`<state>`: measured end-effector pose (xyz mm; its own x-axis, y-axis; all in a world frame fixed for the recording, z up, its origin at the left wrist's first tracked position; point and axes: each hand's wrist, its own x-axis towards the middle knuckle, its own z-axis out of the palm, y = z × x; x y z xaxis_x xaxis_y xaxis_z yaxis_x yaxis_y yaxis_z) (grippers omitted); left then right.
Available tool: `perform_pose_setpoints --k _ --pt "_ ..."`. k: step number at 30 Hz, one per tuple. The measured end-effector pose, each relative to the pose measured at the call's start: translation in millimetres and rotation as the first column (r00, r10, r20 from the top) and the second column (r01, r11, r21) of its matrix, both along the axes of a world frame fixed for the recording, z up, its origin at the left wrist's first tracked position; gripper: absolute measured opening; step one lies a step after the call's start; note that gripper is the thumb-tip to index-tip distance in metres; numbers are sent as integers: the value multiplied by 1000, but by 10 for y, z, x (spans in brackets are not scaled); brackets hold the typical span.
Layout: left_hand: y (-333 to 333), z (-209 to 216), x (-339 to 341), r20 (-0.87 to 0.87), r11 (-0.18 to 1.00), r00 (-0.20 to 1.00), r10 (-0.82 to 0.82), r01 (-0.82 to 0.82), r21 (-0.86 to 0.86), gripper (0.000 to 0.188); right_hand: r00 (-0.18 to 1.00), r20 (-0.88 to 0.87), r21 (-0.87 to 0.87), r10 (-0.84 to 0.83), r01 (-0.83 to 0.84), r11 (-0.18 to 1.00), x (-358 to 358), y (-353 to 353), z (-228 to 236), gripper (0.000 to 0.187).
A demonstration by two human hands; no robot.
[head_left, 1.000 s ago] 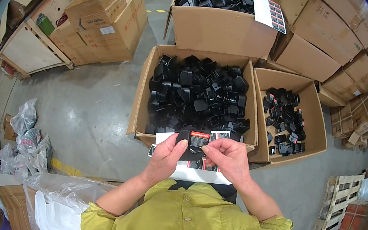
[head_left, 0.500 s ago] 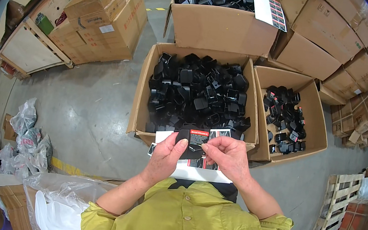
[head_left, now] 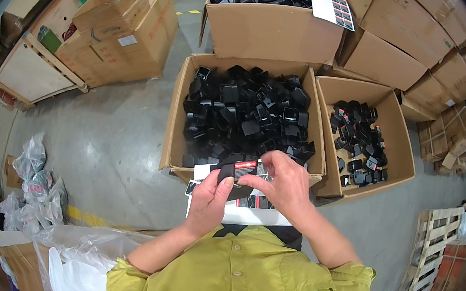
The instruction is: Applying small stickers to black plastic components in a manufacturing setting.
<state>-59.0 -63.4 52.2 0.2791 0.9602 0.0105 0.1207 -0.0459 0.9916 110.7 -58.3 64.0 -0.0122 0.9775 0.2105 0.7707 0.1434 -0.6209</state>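
My left hand [head_left: 208,201] is closed round the left end of a black plastic part [head_left: 227,171], its thumb in front. On the part's face is a small red-and-black label [head_left: 246,168]. From the right, my right hand [head_left: 287,189] closes over the labelled end, thumb against the lower face and fingers curled at the top edge. Below the hands lies a white-backed sheet of similar labels [head_left: 244,215], partly covered by them. Just beyond is a large open carton [head_left: 319,128] heaped with black plastic parts [head_left: 252,112].
A smaller carton [head_left: 403,151] to the right holds more black parts, some labelled. Behind stands another full carton [head_left: 272,35] with a label sheet [head_left: 331,7] on its edge. Stacked boxes [head_left: 395,28] rise at back right. Plastic wrap [head_left: 94,245] lies near left; a pallet [head_left: 422,261] stands near right.
The black part has tilted in my left hand. My right hand has gone from pinching the label's edge to gripping the part, thumb on its face. The view has shifted slightly.
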Motion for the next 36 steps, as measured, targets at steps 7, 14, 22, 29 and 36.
perform_pose_setpoints --k 7,14,22,29,36 --pt "56 -102 -5 213 983 977 -6 45 -179 27 756 -646 -305 -105 -130 943 -39 22 -256 26" --pt "100 -162 160 298 952 949 -102 180 -248 30 687 -726 -195 -32 -161 967 10 -179 -346 66" --pt "254 -400 11 142 987 989 -33 54 -148 42 278 -789 -470 -549 303 829 1124 11 -781 41" --pt "192 -636 -824 -306 982 942 136 -169 -83 35 330 -436 -445 -837 730 519 2799 -259 -1380 45" --pt "38 -634 -830 -479 998 876 50 -58 -1 30 934 -345 -363 94 -225 904 649 -290 -1081 38"
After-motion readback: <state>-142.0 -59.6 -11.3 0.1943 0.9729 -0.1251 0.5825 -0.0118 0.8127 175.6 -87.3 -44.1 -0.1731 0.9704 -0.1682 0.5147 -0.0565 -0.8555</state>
